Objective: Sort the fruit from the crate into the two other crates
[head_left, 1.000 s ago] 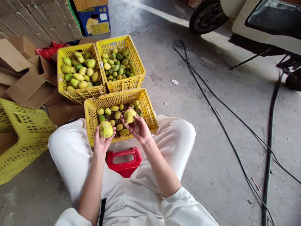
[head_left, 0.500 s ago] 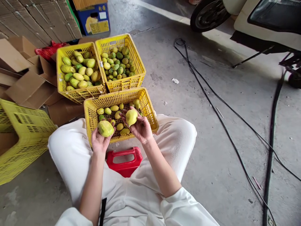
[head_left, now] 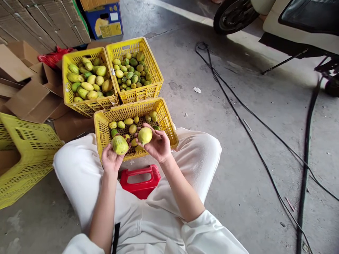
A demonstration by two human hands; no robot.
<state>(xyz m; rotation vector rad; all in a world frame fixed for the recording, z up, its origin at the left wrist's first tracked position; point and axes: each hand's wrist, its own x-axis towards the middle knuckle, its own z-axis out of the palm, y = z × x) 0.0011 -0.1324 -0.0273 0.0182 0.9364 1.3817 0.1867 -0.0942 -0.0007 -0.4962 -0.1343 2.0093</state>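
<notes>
Both hands are raised over the near yellow crate [head_left: 169,121], palms turned up. My left hand [head_left: 111,160] has its fingers closed around a mottled yellow-green lemon [head_left: 119,145]. A paler yellow lemon [head_left: 145,136] with its pointed tip downward is held in the fingers of my right hand [head_left: 160,147], just right of the first. The two lemons are apart. Below them, several smaller yellow and green fruits [head_left: 128,121] lie loose on the crate's floor, some hidden by my hands.
Two fuller yellow crates, a left one [head_left: 69,92] and a right one [head_left: 156,67], stand beyond. A red plastic case [head_left: 140,188] with a handle sits between my legs. Left are another crate [head_left: 34,148] and cardboard boxes [head_left: 31,98]. Black cables [head_left: 238,113] and a scooter [head_left: 296,38] are right.
My right hand has brought its lemon slightly left and down, nearer the other one. The lemon in my left hand has turned a little and shifted slightly right.
</notes>
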